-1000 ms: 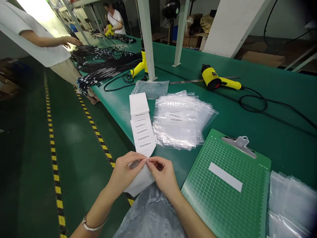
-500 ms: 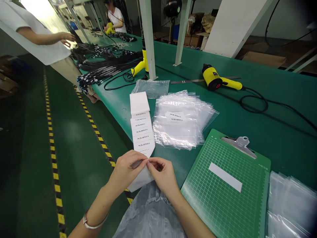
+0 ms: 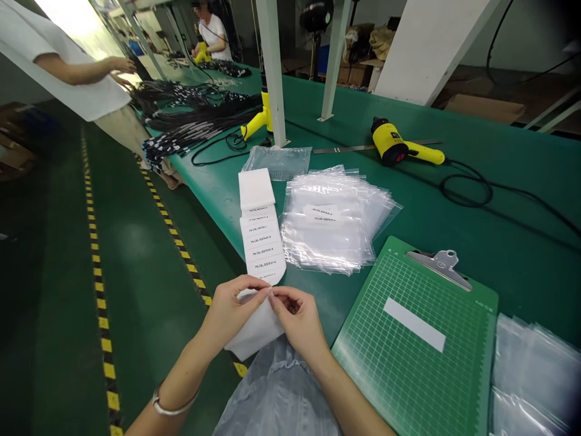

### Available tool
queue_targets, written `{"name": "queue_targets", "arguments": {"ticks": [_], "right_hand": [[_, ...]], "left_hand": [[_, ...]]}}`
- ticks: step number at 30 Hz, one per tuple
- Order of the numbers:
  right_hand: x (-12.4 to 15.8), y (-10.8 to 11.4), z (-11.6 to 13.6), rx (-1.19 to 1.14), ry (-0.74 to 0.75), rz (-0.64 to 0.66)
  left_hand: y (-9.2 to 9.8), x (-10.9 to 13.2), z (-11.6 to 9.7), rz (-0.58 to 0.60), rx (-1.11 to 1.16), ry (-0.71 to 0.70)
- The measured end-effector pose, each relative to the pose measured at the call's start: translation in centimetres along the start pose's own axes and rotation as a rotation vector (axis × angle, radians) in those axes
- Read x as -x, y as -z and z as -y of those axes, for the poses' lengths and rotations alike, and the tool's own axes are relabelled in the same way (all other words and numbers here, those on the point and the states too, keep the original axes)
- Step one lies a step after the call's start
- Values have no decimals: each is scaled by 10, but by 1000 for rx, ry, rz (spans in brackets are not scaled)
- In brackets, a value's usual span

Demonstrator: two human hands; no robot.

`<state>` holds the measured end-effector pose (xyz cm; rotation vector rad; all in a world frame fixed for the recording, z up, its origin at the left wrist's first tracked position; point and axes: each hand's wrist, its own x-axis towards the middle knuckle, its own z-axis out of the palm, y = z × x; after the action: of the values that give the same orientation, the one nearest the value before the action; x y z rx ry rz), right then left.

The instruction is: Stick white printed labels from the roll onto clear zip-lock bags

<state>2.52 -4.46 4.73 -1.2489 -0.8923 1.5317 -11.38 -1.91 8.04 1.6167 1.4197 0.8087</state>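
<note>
Fingertips [image 3: 269, 291] of both hands meet in a tight pinch at the white label strip [image 3: 262, 248], though the hands hide whether one label has lifted from its backing. The left hand [image 3: 229, 313] and right hand [image 3: 297, 319] sit by the near edge of the green worktop [image 3: 521, 242], the strip running back along its left edge, its tail hanging past it. A stack of zip bags [image 3: 333, 224] lies just right of the strip, a green clipboard [image 3: 376, 339] nearer the right hand. Peeled too fast, a label could curl onto itself or stick to a fingertip; a hard tug could drag the strip off the edge.
</note>
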Motion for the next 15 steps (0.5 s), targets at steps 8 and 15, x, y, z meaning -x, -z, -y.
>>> {"name": "queue_targets", "arguments": {"ticks": [8, 15], "right_hand": [[5, 2, -3, -47, -80, -56], [17, 16, -30, -32, -173, -75]], "left_hand": [[-2, -9, 2, -257, 388, 311], [37, -34, 5, -817, 1046, 507]]}}
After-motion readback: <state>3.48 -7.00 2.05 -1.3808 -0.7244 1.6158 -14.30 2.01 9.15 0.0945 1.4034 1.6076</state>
